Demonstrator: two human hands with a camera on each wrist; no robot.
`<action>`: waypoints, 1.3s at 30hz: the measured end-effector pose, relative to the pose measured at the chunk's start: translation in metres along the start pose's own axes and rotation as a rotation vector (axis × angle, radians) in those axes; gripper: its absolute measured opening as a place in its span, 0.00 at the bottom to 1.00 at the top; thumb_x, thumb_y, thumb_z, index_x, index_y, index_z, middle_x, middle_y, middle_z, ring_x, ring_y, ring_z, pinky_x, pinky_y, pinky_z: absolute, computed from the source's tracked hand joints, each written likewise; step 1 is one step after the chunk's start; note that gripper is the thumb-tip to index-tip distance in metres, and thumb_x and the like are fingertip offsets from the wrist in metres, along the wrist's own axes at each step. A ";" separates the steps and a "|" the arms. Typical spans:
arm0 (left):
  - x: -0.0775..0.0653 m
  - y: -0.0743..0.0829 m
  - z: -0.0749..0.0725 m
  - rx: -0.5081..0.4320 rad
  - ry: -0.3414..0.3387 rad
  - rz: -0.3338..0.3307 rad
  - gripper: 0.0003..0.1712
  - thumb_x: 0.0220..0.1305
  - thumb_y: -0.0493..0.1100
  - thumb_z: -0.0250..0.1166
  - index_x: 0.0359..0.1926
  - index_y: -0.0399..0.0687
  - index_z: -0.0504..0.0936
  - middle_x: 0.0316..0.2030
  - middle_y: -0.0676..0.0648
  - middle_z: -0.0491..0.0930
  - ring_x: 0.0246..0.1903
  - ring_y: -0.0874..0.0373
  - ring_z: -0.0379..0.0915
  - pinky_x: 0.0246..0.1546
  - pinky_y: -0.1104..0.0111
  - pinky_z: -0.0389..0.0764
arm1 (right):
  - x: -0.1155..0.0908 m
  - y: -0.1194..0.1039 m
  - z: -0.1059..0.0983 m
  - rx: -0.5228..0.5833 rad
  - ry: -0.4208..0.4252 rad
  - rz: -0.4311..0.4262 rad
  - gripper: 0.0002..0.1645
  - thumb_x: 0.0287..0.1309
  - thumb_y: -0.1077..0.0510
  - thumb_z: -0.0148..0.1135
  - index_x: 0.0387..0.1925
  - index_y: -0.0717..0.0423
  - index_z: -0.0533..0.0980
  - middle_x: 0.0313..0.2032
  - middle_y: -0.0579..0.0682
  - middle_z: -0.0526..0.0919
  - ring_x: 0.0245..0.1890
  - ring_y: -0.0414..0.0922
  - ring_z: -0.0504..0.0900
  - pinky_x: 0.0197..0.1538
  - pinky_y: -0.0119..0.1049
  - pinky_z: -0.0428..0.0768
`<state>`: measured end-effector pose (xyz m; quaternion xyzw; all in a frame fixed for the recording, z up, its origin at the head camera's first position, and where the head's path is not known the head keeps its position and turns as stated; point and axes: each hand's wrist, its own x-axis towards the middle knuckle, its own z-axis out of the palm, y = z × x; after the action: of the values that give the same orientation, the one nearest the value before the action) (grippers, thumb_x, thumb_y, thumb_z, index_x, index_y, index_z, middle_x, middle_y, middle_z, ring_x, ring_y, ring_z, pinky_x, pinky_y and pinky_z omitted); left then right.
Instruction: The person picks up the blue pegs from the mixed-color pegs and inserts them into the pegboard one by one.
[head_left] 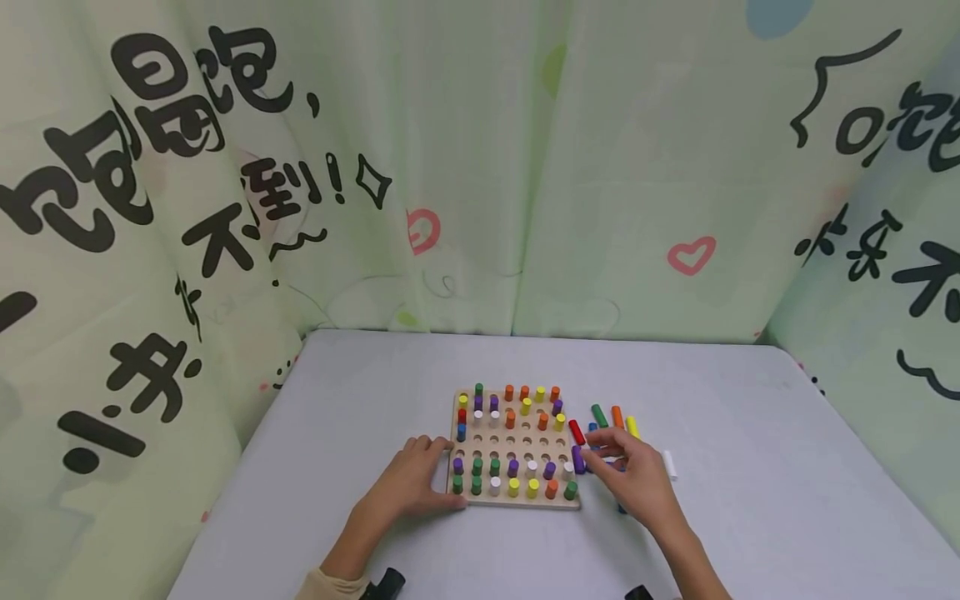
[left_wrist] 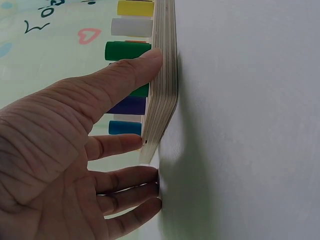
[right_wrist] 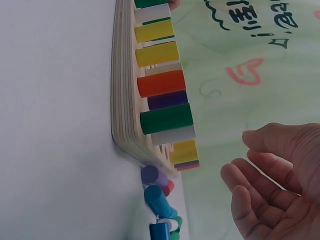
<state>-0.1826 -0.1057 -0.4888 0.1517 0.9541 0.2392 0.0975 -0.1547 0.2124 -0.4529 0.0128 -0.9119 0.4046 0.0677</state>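
White table (head_left: 750, 467), lower centre: your spread left hand (head_left: 414, 478) steadies the pegboard (head_left: 503, 448); your right hand (head_left: 635, 473), fingers parted, seemingly picking pegs (head_left: 577, 461), must pinch one.

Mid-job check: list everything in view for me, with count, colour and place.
Board: 1, pale wood, on the table
Near pegs: 14, mixed colours, the board's two nearest rows
Far pegs: too overlapped to count surely, mixed colours, the board's far part
Loose pegs: several, partly hidden, mixed colours, right of the board
Table: 1, white, under everything
Curtain: panels unclear, pale green, behind and beside the table
Black items: 2, black, bottom edge
Sleeve: 1, beige, left forearm
Left hand: 1, touching the board's near-left corner
Right hand: 1, at the loose pegs
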 end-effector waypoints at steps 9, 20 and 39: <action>0.000 -0.001 0.001 -0.008 0.005 -0.005 0.48 0.47 0.61 0.81 0.64 0.44 0.75 0.52 0.39 0.76 0.50 0.46 0.71 0.56 0.46 0.76 | 0.000 0.008 0.001 -0.012 -0.005 0.017 0.17 0.61 0.61 0.72 0.50 0.60 0.81 0.47 0.54 0.87 0.45 0.48 0.85 0.42 0.26 0.79; -0.001 0.000 0.001 -0.011 0.008 -0.008 0.48 0.47 0.61 0.82 0.64 0.44 0.75 0.54 0.38 0.77 0.51 0.45 0.71 0.57 0.45 0.76 | -0.001 0.017 -0.002 -0.050 -0.033 0.045 0.17 0.61 0.60 0.72 0.51 0.60 0.81 0.47 0.55 0.87 0.45 0.48 0.86 0.40 0.28 0.79; 0.000 -0.002 0.001 -0.003 0.008 -0.001 0.48 0.47 0.62 0.81 0.65 0.44 0.75 0.51 0.39 0.76 0.48 0.48 0.70 0.54 0.48 0.77 | 0.004 0.037 -0.009 -0.142 -0.080 0.085 0.19 0.61 0.58 0.73 0.51 0.62 0.80 0.46 0.57 0.87 0.43 0.49 0.84 0.39 0.30 0.80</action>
<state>-0.1825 -0.1066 -0.4905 0.1503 0.9541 0.2413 0.0939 -0.1602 0.2437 -0.4736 -0.0146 -0.9399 0.3407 0.0145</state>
